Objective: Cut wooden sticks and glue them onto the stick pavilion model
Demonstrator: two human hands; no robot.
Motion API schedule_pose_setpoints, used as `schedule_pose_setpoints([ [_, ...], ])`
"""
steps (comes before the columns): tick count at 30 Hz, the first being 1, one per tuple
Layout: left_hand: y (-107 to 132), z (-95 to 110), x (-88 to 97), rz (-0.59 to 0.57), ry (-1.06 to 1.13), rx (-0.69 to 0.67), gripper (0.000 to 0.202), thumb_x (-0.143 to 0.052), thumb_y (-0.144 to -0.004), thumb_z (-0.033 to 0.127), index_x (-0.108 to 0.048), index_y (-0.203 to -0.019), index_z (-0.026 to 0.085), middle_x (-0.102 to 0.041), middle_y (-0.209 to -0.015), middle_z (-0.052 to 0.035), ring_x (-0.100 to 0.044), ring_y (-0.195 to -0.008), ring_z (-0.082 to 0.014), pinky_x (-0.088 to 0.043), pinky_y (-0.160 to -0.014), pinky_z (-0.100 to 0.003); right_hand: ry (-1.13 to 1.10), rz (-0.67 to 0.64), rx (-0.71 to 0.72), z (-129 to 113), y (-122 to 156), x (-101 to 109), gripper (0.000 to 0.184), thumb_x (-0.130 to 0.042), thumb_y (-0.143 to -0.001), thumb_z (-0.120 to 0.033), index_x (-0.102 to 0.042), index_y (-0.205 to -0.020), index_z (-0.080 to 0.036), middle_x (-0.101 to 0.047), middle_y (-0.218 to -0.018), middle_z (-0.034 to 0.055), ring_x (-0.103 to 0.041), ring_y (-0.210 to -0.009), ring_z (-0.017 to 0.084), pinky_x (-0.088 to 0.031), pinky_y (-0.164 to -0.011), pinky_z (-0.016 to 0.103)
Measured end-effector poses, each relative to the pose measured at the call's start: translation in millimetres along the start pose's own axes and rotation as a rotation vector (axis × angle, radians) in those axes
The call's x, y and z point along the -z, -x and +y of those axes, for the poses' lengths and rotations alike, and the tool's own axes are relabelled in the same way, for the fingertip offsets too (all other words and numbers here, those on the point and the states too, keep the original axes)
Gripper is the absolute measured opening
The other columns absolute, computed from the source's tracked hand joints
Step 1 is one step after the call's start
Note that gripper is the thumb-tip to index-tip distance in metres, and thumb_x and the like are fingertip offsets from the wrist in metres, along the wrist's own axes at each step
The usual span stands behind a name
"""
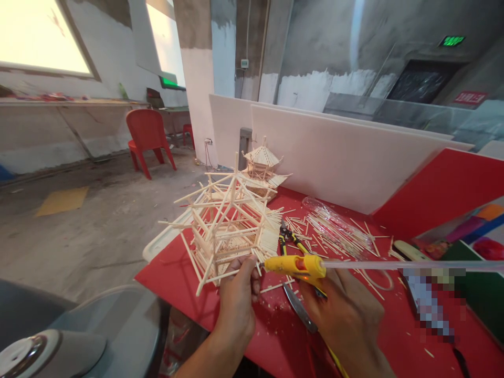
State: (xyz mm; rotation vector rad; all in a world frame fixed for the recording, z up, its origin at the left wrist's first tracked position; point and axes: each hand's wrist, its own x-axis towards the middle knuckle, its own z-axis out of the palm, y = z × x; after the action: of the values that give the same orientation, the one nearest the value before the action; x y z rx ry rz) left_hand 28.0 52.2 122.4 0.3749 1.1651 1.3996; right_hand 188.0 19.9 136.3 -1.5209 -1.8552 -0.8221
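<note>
My left hand (237, 299) is closed on the lower edge of an unfinished pavilion model made of thin wooden sticks (226, 226), holding it tilted above the red table (189, 283). My right hand (346, 315) grips a yellow hot glue gun (297, 266), its nozzle pointing left at the model's base right beside my left fingers. A clear glue stick (401, 265) juts from the back of the gun to the right.
A finished stick pagoda (262, 165) stands at the table's far edge before a white board (346, 157). Yellow-handled pliers (289, 241), scattered sticks, a clear plastic bag (334, 223) and a blade (299, 310) lie on the table. A red chair (148, 135) stands on the floor.
</note>
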Motion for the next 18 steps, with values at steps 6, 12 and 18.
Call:
schedule_pose_setpoints([
  [6, -2, -1, 1.7, -0.014, -0.018, -0.002, 0.029, -0.076, -0.065, 0.036, -0.053, -0.062, 0.018, -0.051, -0.048, 0.0067, -0.038, -0.037, -0.0043, -0.024, -0.036, -0.015, 0.019, -0.067, -0.289, 28, 23, -1, 0.052, -0.049, -0.087, -0.07, -0.062, -0.083, -0.019, -0.063, -0.07, 0.004, -0.058, -0.056, 0.019, -0.037, -0.049, 0.028],
  [12, -3, 0, 1.3, -0.018, -0.037, 0.004, 0.03, -0.076, -0.066, 0.035, -0.051, -0.062, 0.019, -0.049, -0.048, 0.0074, -0.036, -0.036, -0.004, -0.022, -0.035, -0.015, -0.06, -0.319, -0.825, 115, 98, -6, 0.041, -0.067, -0.073, -0.066, -0.059, -0.066, -0.027, -0.061, -0.05, 0.0001, -0.054, -0.037, 0.021, -0.039, -0.037, 0.03],
  [18, -2, 1, -0.1, -0.007, -0.046, -0.005, 0.031, -0.079, -0.064, 0.033, -0.051, -0.065, 0.019, -0.051, -0.05, 0.0074, -0.037, -0.037, -0.0042, -0.022, -0.035, -0.015, -0.031, -0.439, -0.843, 163, 165, -3, 0.033, -0.062, -0.074, -0.055, -0.062, -0.056, -0.028, -0.061, -0.046, 0.004, -0.054, -0.035, 0.025, -0.035, -0.036, 0.033],
])
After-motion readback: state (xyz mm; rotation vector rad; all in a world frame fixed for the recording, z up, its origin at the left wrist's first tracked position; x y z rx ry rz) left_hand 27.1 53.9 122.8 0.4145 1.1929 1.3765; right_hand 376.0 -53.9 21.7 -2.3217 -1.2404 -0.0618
